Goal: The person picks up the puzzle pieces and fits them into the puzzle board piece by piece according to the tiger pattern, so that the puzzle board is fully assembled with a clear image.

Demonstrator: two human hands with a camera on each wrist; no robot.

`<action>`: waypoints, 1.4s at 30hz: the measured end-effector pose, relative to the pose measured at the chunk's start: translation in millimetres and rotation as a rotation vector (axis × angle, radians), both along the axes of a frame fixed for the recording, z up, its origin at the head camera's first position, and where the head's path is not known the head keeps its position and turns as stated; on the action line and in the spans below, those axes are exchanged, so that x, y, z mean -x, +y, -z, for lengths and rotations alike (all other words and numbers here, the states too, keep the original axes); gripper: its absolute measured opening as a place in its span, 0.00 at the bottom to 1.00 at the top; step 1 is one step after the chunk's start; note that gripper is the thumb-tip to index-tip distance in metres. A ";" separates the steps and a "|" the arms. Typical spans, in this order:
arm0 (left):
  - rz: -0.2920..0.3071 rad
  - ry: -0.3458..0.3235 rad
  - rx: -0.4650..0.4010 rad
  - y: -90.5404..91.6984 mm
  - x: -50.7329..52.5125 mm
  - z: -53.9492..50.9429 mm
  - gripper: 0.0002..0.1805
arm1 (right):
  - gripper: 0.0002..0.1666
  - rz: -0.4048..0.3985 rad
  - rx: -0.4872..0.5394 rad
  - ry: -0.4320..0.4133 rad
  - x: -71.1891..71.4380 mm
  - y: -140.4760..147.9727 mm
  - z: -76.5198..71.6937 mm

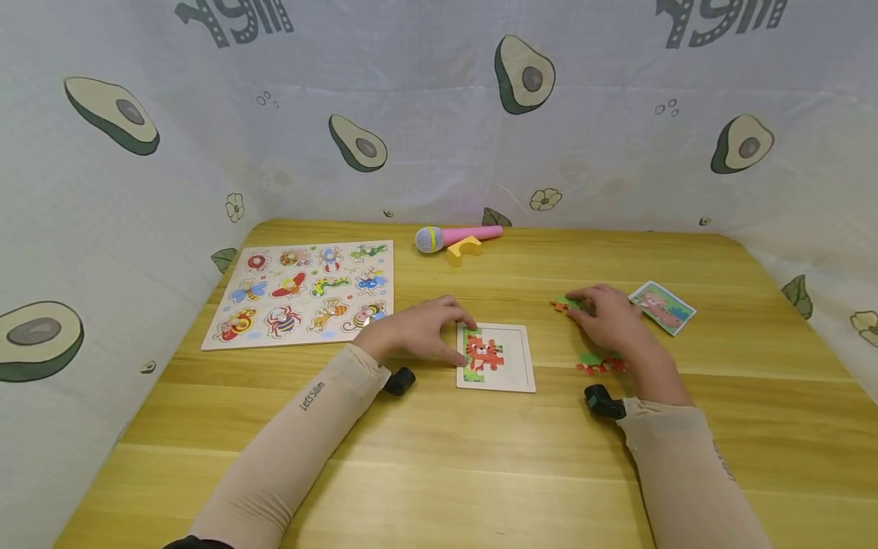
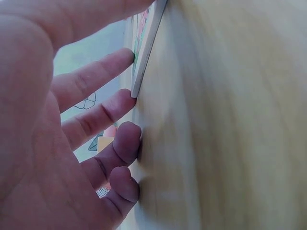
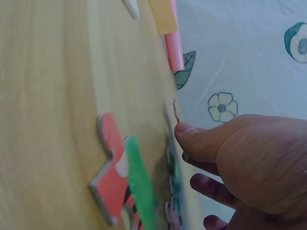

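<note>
A square puzzle board (image 1: 517, 358) lies flat on the table, with joined pieces showing an orange tiger (image 1: 483, 352) on its left part. My left hand (image 1: 425, 328) rests at the board's left side, thumb and fingertips touching it; the left wrist view shows fairly straight fingers against the board's edge (image 2: 146, 57). To the right, my right hand (image 1: 610, 316) pinches an orange-and-green puzzle piece (image 1: 562, 305) between thumb and finger. The right wrist view shows this piece (image 3: 176, 111) edge-on. More loose puzzle pieces (image 1: 600, 364) lie below that hand, partly hidden by its wrist.
A picture card (image 1: 664, 307) lies right of my right hand. At the left is a large insect peg board (image 1: 302, 293). A pink toy microphone (image 1: 459, 238) and a yellow arched block (image 1: 463, 250) lie near the table's back edge, before a patterned cloth.
</note>
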State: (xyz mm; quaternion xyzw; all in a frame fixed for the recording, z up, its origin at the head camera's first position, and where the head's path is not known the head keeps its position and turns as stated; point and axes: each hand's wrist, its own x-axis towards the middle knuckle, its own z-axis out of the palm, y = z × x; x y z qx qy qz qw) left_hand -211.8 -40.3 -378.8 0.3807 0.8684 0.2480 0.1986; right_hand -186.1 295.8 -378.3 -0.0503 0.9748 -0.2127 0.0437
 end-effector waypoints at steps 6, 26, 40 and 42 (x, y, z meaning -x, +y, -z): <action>-0.008 -0.006 -0.004 -0.2 1.0 1.7 0.32 | 0.22 -0.113 0.014 0.044 -2.7 -11.0 -10.9; -0.018 0.008 0.009 0.2 1.9 4.3 0.33 | 0.19 -0.324 0.168 -0.028 -5.6 -46.0 -8.2; -0.016 0.009 0.006 0.2 1.2 3.1 0.33 | 0.18 -0.358 0.157 -0.046 -10.0 -68.6 -1.0; -0.017 0.008 0.006 0.0 1.1 2.8 0.33 | 0.19 -0.367 0.142 -0.045 -10.1 -71.3 -0.6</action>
